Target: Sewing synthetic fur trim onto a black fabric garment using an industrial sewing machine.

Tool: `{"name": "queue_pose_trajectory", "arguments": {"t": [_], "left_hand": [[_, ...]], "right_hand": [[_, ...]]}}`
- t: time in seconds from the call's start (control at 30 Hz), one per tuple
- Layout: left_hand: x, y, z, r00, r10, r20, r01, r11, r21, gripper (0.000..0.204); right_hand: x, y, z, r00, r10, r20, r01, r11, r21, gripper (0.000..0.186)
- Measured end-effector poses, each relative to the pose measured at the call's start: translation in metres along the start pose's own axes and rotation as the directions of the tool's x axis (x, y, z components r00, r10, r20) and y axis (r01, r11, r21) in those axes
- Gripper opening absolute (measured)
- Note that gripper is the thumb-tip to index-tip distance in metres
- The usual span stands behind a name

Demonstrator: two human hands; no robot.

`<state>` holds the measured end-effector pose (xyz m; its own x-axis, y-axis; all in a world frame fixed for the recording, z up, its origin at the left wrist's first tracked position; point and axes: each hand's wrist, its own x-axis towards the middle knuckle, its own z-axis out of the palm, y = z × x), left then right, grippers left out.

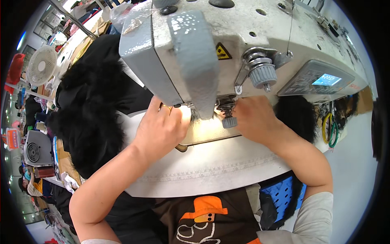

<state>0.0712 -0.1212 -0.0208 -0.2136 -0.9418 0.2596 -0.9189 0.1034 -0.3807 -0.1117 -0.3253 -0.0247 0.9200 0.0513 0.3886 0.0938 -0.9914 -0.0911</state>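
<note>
A white and grey sewing machine [227, 28] stands over its lit, pale needle plate [209, 134]. My left hand [164, 126], with a ring, is closed just left of the needle area; its fingertips are tucked under the machine head. My right hand [256, 120] is closed on the other side, beside the knurled knob [229, 122], with fingertips partly hidden. What either hand grips is too hidden to name. Wispy fibres show between them. Black fur and cloth [85, 114] are heaped at the left, and more black fur [296, 114] lies behind my right wrist.
Scissors with yellow and green handles [330, 130] hang or rest at the right, beside a pale wall. A blue perforated crate [276, 199] sits below the table's curved, ruled edge [215, 179]. A white fan [40, 65], a cluttered bench and other people [30, 185] appear at the left.
</note>
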Motion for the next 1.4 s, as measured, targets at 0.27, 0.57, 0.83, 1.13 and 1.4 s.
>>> {"name": "queue_pose_trajectory", "arguments": {"t": [0.27,0.57,0.83,1.13,1.4], "left_hand": [[0.002,0.015,0.004,0.999,-0.047,-0.022,0.048,0.999,0.015,0.010],[0.005,0.016,0.009,0.996,-0.060,-0.060,0.060,0.998,0.002,0.010],[0.002,0.013,0.012,0.999,-0.049,0.014,0.049,0.999,0.003,0.008],[0.009,0.012,0.007,0.996,-0.088,0.009,0.089,0.996,-0.018,0.010],[0.007,0.011,0.003,0.994,-0.062,0.087,0.064,0.998,-0.013,0.014]], "right_hand": [[0.000,0.003,0.002,0.995,-0.034,-0.091,0.030,0.998,-0.051,0.009],[0.001,0.006,0.001,0.987,-0.008,-0.161,-0.005,0.997,-0.077,0.010],[-0.001,0.003,0.003,0.985,-0.021,-0.169,0.008,0.997,-0.077,0.011],[-0.002,0.008,0.003,0.992,-0.037,-0.122,0.025,0.995,-0.100,0.010],[-0.005,0.011,0.009,0.999,0.038,-0.032,-0.040,0.996,-0.074,0.009]]}}
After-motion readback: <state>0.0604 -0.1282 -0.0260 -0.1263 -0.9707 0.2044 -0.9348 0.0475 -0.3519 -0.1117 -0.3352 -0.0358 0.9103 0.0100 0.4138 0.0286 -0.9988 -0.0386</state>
